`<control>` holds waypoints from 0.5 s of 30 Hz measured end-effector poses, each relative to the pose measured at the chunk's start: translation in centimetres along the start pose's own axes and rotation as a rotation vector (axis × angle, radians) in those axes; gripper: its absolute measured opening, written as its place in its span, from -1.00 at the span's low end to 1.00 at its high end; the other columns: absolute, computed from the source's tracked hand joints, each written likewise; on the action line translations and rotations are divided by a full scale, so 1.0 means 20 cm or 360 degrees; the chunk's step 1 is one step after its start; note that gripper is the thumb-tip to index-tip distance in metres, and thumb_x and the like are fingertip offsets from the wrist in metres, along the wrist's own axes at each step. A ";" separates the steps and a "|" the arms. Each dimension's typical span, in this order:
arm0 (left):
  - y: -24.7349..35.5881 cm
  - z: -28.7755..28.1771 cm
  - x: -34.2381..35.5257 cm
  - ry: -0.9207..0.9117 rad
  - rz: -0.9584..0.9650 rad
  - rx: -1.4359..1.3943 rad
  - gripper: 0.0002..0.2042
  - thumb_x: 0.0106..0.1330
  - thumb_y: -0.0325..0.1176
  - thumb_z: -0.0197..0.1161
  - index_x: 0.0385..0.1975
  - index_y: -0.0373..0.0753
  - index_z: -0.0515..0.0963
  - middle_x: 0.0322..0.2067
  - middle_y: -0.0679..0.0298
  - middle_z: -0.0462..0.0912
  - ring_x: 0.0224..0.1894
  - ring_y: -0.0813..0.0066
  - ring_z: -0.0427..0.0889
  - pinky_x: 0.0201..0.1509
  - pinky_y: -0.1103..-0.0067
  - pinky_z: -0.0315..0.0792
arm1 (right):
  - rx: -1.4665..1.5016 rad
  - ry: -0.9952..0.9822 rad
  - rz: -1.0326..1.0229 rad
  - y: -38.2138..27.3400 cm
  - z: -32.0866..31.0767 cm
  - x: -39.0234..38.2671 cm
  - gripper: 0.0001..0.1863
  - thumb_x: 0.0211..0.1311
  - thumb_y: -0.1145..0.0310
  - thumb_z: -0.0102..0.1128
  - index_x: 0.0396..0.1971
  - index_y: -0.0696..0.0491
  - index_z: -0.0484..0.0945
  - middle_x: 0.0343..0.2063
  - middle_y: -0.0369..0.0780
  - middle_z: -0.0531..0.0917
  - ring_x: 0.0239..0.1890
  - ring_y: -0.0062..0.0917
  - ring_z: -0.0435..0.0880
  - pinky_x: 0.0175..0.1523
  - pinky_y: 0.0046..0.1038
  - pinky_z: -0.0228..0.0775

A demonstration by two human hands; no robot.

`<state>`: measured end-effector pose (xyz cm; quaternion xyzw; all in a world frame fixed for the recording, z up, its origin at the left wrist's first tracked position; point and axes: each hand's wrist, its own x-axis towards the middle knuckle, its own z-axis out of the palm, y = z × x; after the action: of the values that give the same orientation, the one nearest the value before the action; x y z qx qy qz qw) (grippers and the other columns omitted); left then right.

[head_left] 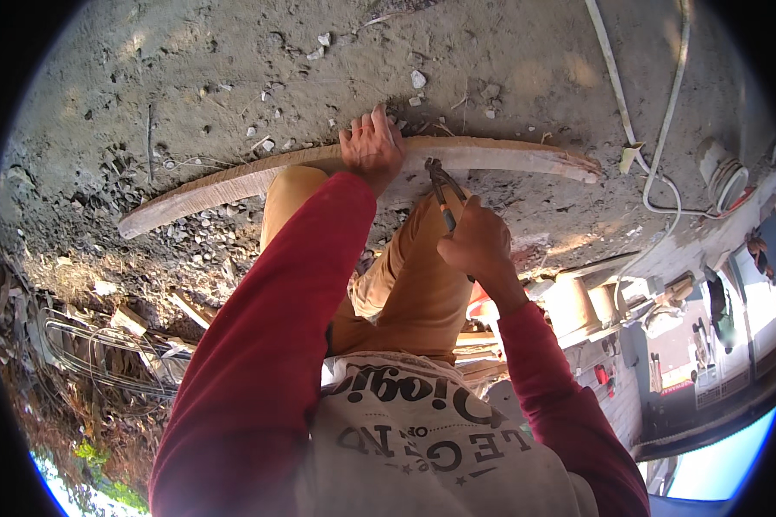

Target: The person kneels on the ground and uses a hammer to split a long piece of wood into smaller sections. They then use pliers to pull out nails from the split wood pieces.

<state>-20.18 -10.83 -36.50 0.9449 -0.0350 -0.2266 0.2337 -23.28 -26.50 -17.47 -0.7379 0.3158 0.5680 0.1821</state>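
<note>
A long rough wooden plank [224, 188] lies crosswise before me, over my knees. My left hand [374, 148] grips its far edge near the middle, fingers curled over the wood. In my right hand [477, 240] is a pair of pincers [445, 185] with dark metal jaws and black-and-orange handles. Their jaws rest at the plank's face, a little right of my left hand. Whether they bite on a nail is too small to tell. Part of the handles is hidden in my palm.
Small stones [418, 79] are scattered over the dirt ground. A pale hose [664, 129] runs down the right beside a whitish bucket [726, 179]. Coiled wire [86, 345] and scrap wood [129, 320] lie at the left. Behind me at the right stands a building.
</note>
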 end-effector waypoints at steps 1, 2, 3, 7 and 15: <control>0.00 0.01 0.03 0.0042 0.0007 -0.0010 -0.66 0.47 -0.29 0.08 0.16 -0.27 0.47 -0.15 0.04 0.72 -0.08 -0.01 0.66 0.01 0.08 0.36 | -0.0044 0.0092 -0.0003 -0.02 0.02 -0.02 -0.41 -0.10 0.35 0.31 0.02 0.30 0.54 -0.27 0.10 0.73 -0.13 0.07 0.73 0.01 -0.11 0.58; 0.00 0.01 0.04 0.0067 0.0027 -0.0021 -0.66 0.47 -0.28 0.07 0.16 -0.27 0.47 -0.15 0.03 0.72 -0.08 -0.01 0.66 0.01 0.08 0.36 | 0.0560 0.0128 -0.0031 0.11 0.21 0.01 -0.60 -0.07 0.39 0.27 -0.14 0.16 0.56 -0.41 -0.09 0.69 -0.37 -0.14 0.72 -0.21 -0.20 0.59; 0.00 0.01 -0.01 0.0060 0.0042 -0.0019 -0.66 0.48 -0.28 0.07 0.16 -0.27 0.48 -0.16 0.03 0.72 -0.08 -0.01 0.66 0.01 0.08 0.36 | 0.1312 -0.0271 0.0149 0.13 0.24 0.00 -0.66 -0.07 0.42 0.26 -0.20 0.11 0.54 -0.45 -0.16 0.64 -0.45 -0.25 0.66 -0.29 -0.26 0.53; 0.00 0.02 0.03 0.0050 0.0046 0.0001 -0.66 0.47 -0.28 0.07 0.15 -0.27 0.49 -0.19 0.05 0.72 -0.08 0.01 0.66 0.01 0.09 0.37 | 0.2373 -0.0889 0.0519 0.04 0.14 0.02 -0.80 -0.04 0.48 0.21 -0.38 -0.01 0.42 -0.59 -0.37 0.42 -0.65 -0.65 0.37 -0.52 -0.48 0.27; 0.01 0.03 0.04 0.0070 0.0040 -0.0039 -0.65 0.45 -0.29 0.08 0.16 -0.27 0.48 -0.19 0.09 0.73 -0.08 0.04 0.67 0.01 0.12 0.38 | 0.0566 -0.0058 0.0073 0.01 0.08 -0.02 -0.73 -0.04 0.47 0.24 -0.27 0.12 0.47 -0.48 -0.13 0.63 -0.48 -0.32 0.66 -0.39 -0.30 0.48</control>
<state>-19.75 -11.30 -37.16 0.9462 -0.0387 -0.2032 0.2488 -24.56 -25.57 -17.47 -0.6763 0.4246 0.5205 0.3025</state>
